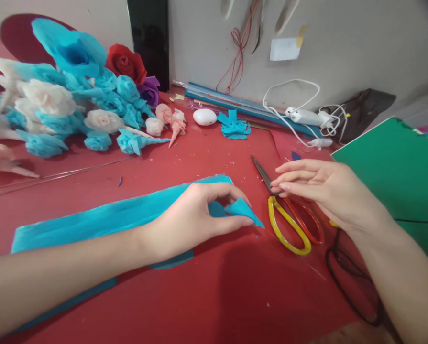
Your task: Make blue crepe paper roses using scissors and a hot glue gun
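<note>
Between thumb and fingers, my left hand (203,215) pinches a small piece of blue crepe paper (243,209) that tapers to a point. A thin wire (312,266) runs from that tip toward the lower right. Under my left hand and forearm lies a long strip of blue crepe paper (92,215) on the red tabletop (257,291). My right hand (317,184) is open, fingers stretched to the left, over scissors (285,220) with one yellow and one red handle. The fingertips overlap the scissors' blades; whether they touch is unclear.
Many blue, white, pink and red paper flowers (73,100) pile up at back left. Wires (66,173) lie before them. A white egg-shaped object (204,117) and cut blue paper (233,125) sit behind. White cables (307,114), a green board (396,172) and black-handled scissors (346,272) are at right.
</note>
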`<move>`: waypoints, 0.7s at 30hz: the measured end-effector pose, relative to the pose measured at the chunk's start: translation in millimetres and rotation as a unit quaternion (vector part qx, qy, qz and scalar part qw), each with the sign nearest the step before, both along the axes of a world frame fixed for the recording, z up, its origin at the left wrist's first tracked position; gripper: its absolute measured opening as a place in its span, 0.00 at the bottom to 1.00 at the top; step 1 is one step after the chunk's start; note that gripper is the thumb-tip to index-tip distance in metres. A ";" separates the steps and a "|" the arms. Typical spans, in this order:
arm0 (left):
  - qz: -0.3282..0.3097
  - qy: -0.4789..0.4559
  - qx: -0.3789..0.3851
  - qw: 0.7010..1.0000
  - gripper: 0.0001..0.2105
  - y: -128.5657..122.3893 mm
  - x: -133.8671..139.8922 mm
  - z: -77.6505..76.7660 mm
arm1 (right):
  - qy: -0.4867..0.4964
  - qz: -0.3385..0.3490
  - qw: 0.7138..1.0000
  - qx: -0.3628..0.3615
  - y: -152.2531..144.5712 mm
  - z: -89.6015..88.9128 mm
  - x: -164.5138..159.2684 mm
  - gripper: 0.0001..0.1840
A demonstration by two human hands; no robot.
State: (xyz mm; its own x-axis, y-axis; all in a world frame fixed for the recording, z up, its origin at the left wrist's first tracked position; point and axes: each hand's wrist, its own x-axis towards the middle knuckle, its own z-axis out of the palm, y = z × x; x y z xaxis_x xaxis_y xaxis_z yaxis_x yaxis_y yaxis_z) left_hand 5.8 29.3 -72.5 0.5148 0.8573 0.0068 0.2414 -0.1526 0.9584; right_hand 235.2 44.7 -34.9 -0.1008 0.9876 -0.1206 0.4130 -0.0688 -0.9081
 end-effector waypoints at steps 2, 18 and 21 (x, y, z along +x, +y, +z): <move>0.002 0.003 0.002 1.000 0.08 0.3 0.0 -0.9 | -0.003 -0.002 1.000 0.009 -0.1 0.1 -0.8 0.14; -0.004 0.019 -0.001 1.000 0.10 -1.2 -2.9 1.8 | -0.057 0.011 0.997 0.052 -4.9 3.3 -4.2 0.08; -0.007 0.019 0.000 1.000 0.09 -0.9 -3.3 1.7 | -0.061 0.025 0.997 0.049 -4.6 3.3 -4.0 0.05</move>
